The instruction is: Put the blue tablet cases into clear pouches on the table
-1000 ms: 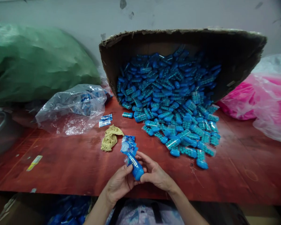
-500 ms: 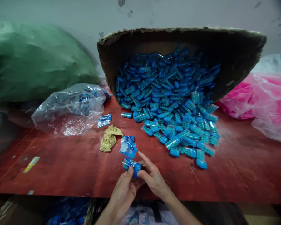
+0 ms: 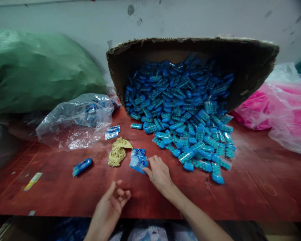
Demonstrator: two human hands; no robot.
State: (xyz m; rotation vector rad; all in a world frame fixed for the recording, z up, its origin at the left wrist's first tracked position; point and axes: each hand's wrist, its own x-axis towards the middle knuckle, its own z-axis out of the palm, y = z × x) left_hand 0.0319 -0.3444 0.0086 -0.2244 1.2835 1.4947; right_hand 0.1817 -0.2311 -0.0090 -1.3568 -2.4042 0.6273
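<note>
My right hand point(image 3: 160, 174) reaches over the table, its thumb and fingertips at the right edge of a small pile of blue printed labels point(image 3: 138, 162). Thumb and fingers are apart, and I see nothing lifted between them. Nearer the table's front edge, my left hand point(image 3: 111, 206) hovers palm up, fingers loosely curled and holding nothing. A blue capsule-shaped container point(image 3: 82, 166) with a printed wrap lies by itself to the left. A crumpled yellowish cloth point(image 3: 119, 152) is just left of the labels.
A tipped cardboard box point(image 3: 190, 42) spills many blue bead-filled containers point(image 3: 185, 124) onto the red table point(image 3: 256, 190). A clear plastic bag point(image 3: 76, 122), label packets point(image 3: 112, 132) and a green sack point(image 3: 45, 73) are at left. Pink bags point(image 3: 288, 103) stand at right.
The blue container, held in both hands before, now lies on the table at left. My left hand has let go and sits lower left; my right hand has moved to the labels.
</note>
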